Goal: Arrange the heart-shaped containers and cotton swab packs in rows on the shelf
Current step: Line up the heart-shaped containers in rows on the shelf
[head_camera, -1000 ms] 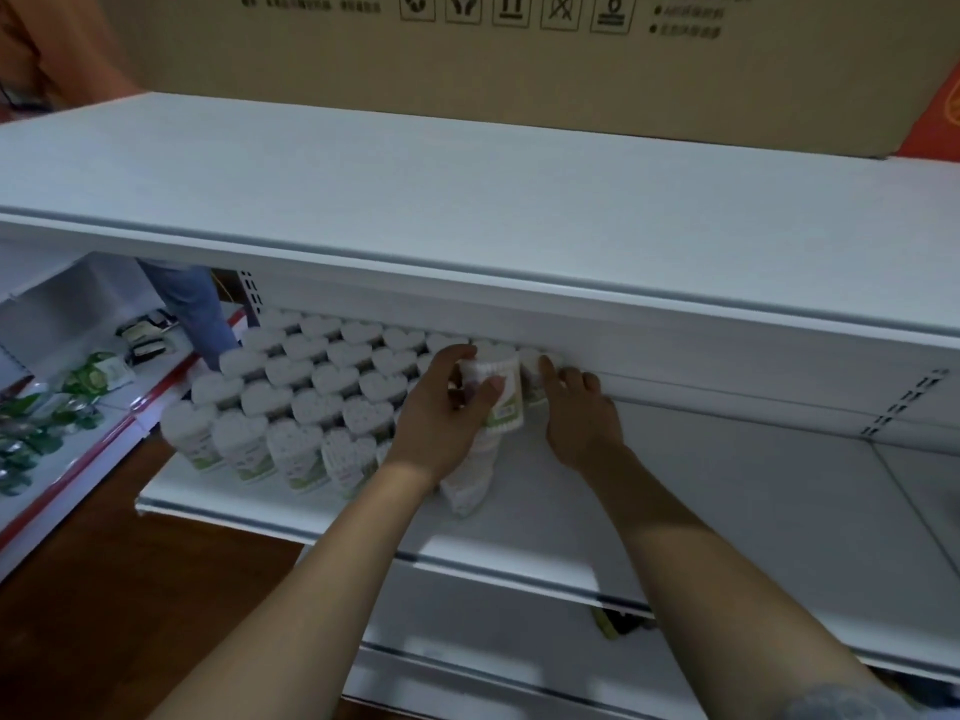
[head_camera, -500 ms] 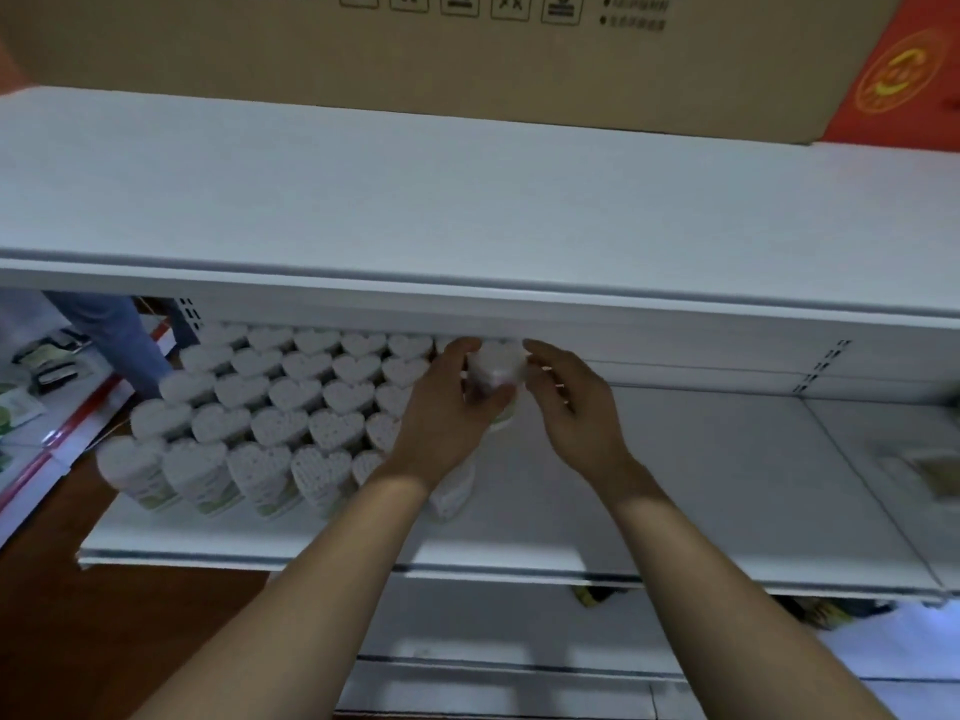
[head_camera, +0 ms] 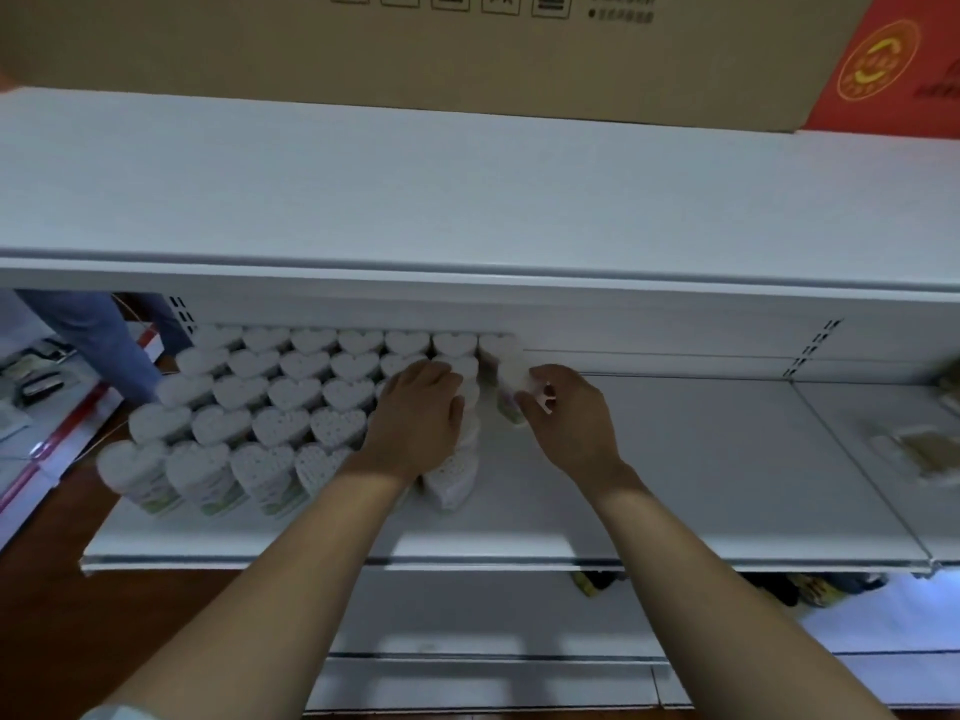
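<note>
Several white heart-shaped containers (head_camera: 291,397) stand in tight rows on the left part of the white middle shelf (head_camera: 701,459). My left hand (head_camera: 415,423) rests flat on the rightmost full column of containers (head_camera: 452,475), covering most of it. At the right end of the back row stands one more heart-shaped container (head_camera: 506,363), slightly tilted. My right hand (head_camera: 566,413) grips its right side with curled fingers and thumb. No cotton swab packs in other shapes are clearly visible among the rows.
A big cardboard box (head_camera: 415,49) and a red box (head_camera: 893,75) sit on the top shelf (head_camera: 467,200) overhanging the work area. A flat pack (head_camera: 919,449) lies on the shelf section to the right. A person's jeans legs (head_camera: 98,335) stand at the left.
The container both hands held is now at the right end of the back row. My left hand has dropped onto the column beside it; my right hand stays on the container.
</note>
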`<state>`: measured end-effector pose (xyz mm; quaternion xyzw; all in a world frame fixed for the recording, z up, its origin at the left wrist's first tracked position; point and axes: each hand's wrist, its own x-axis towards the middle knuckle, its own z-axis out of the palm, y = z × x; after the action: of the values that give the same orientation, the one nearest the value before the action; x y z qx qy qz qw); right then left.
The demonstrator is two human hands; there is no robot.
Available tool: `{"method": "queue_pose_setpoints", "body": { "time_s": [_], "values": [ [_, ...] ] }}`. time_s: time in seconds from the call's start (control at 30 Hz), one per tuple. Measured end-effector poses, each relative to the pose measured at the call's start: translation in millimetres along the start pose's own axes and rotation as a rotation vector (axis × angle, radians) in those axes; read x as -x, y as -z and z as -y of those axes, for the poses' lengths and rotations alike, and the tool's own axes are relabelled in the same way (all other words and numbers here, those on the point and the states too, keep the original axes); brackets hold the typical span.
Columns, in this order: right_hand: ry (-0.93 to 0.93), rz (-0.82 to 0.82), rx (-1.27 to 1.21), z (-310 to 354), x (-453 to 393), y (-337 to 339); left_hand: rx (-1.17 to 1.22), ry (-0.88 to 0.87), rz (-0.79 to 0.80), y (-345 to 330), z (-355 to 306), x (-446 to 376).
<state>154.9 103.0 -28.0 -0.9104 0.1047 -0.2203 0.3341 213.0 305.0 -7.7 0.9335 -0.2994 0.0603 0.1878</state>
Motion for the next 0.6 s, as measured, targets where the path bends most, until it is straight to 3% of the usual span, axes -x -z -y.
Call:
{"method": "queue_pose_setpoints", "body": {
  "time_s": [0.23,0.6],
  "values": [
    [0.033,0.011,0.03,-3.1,-4.7,-35.0,-0.095,-0.03,0.124,2.3,5.7,7.2],
    [0.187,0.025,0.293,-13.4,-9.3,-37.2,-0.102,-0.028,0.161,6.0,3.7,1.9]
  ]
}}
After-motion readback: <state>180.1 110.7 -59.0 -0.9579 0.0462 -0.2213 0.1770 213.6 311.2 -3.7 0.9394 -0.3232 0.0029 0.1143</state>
